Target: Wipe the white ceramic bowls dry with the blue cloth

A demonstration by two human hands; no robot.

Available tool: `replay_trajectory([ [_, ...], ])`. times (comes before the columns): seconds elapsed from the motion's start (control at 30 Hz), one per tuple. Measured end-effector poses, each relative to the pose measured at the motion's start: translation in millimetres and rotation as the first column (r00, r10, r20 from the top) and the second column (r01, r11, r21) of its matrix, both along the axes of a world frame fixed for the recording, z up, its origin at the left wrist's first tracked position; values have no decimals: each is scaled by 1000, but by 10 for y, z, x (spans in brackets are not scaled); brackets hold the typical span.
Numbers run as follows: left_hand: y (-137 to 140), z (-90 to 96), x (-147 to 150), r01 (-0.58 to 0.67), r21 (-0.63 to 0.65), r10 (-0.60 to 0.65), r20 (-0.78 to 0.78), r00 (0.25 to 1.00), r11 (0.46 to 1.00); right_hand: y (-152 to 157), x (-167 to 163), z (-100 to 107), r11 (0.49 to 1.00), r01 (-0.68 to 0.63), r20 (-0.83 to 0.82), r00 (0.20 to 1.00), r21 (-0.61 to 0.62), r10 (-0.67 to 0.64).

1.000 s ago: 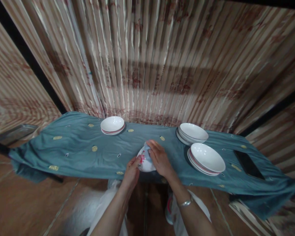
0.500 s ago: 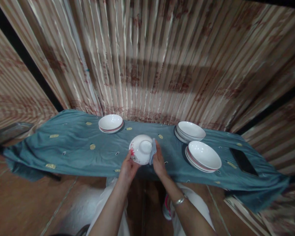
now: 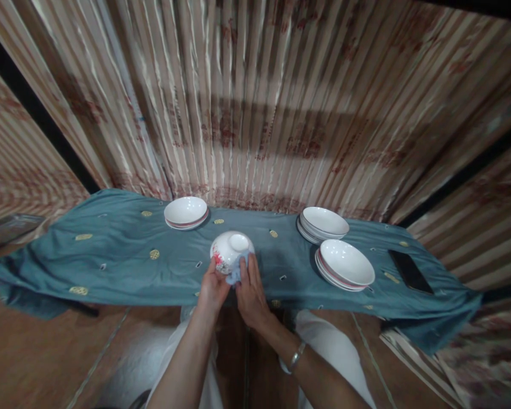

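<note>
A white bowl (image 3: pixel 226 243) with a red flower pattern is held with its underside and foot ring facing up, over the front part of the cloth-covered table. My left hand (image 3: pixel 214 288) grips the bowl's near left rim, fingers closed on it. In my right hand (image 3: pixel 250 292) is a light blue cloth (image 3: pixel 235 276), pressed by the fingers against the near right outside of the bowl. Part of the cloth is hidden under those fingers.
A stack of white bowls (image 3: pixel 186 211) stands at the back left. Two more stacks, one behind (image 3: pixel 325 221) and one nearer (image 3: pixel 347 263), are on the right. A black phone (image 3: pixel 410 271) lies farther right on the green tablecloth (image 3: pixel 123 255). A striped curtain (image 3: pixel 247 113) hangs behind.
My right hand has moved the cloth from the bowl's right side round to its near side, closer to my left hand. The bowl has tilted a little. The whole view has shifted slightly.
</note>
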State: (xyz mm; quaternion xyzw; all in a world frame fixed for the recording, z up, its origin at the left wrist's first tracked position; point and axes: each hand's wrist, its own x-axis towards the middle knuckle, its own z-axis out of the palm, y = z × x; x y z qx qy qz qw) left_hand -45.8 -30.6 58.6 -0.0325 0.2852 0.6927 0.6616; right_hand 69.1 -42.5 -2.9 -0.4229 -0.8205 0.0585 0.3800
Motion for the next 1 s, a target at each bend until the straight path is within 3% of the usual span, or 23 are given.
replay_trajectory([
  [0.2,-2,-43,22,-46,-62,41,-79,996,997,52,54,190,979,-137,216,971,150,103],
  [0.37,-28,-47,136,-151,49,158,-245,956,987,155,45,381,985,-98,230,971,139,64],
  [0.63,-64,-6,197,-54,167,111,-355,928,984,342,128,557,999,-33,-33,999,-19,33],
  [0.87,-41,-63,214,-76,170,131,-345,930,983,618,189,417,970,-72,-380,925,-231,-22],
  [1.0,-5,-103,197,-106,172,155,-303,940,979,672,188,272,957,-44,-396,915,-286,-77],
])
